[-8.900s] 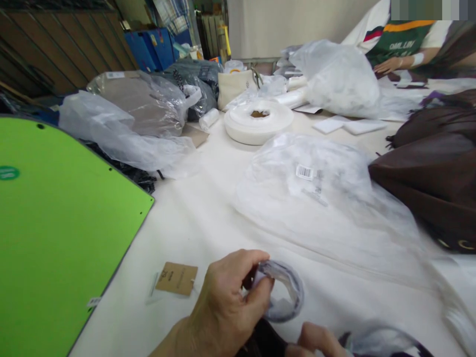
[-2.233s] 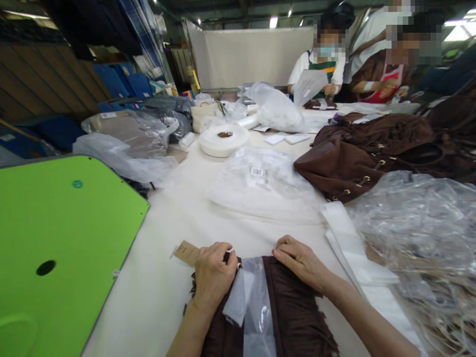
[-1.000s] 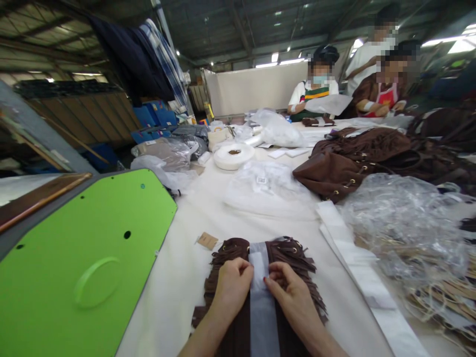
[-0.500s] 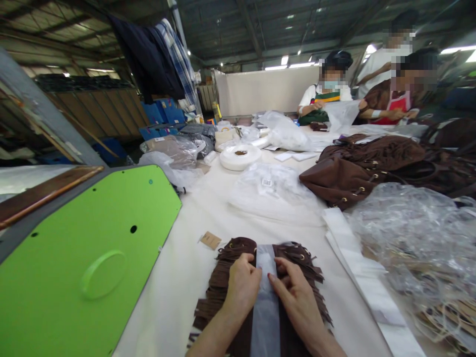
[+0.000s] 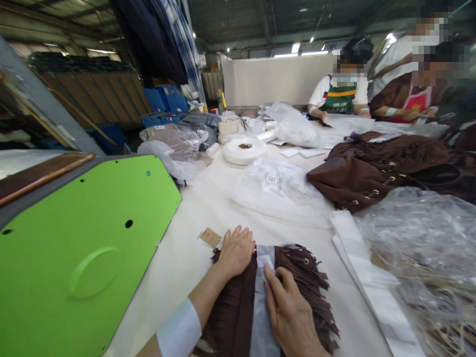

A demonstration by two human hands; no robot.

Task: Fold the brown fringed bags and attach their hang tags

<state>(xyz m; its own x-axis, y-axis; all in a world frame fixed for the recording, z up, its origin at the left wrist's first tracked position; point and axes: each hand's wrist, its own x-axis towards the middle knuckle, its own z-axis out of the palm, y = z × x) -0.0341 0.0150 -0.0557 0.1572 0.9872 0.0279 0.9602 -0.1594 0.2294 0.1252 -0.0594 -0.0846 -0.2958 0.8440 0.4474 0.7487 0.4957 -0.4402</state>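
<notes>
Left hand [image 5: 236, 250] has shifted onto upper-left corner of brown fringed piece [image 5: 240, 302], lower centre, our fingers flat, slightly spread; right hand [image 5: 292, 305] touches grey strip [image 5: 259, 302], fingers unclamped.

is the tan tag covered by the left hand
No, the tan tag shows plainly on the white table, just to the left of the left hand.

The person's left hand [image 5: 235, 254] lies flat, fingers spread, on the upper left of a fringed brown bag [image 5: 235, 310], near a cardboard tag [image 5: 210, 237]. The right hand [image 5: 290, 308] touches the greyish strip [image 5: 259, 317] down its middle. A green board [image 5: 100, 218] lies left; a white roll [image 5: 244, 154] sits beyond a translucent plastic bag [image 5: 282, 196].
</notes>
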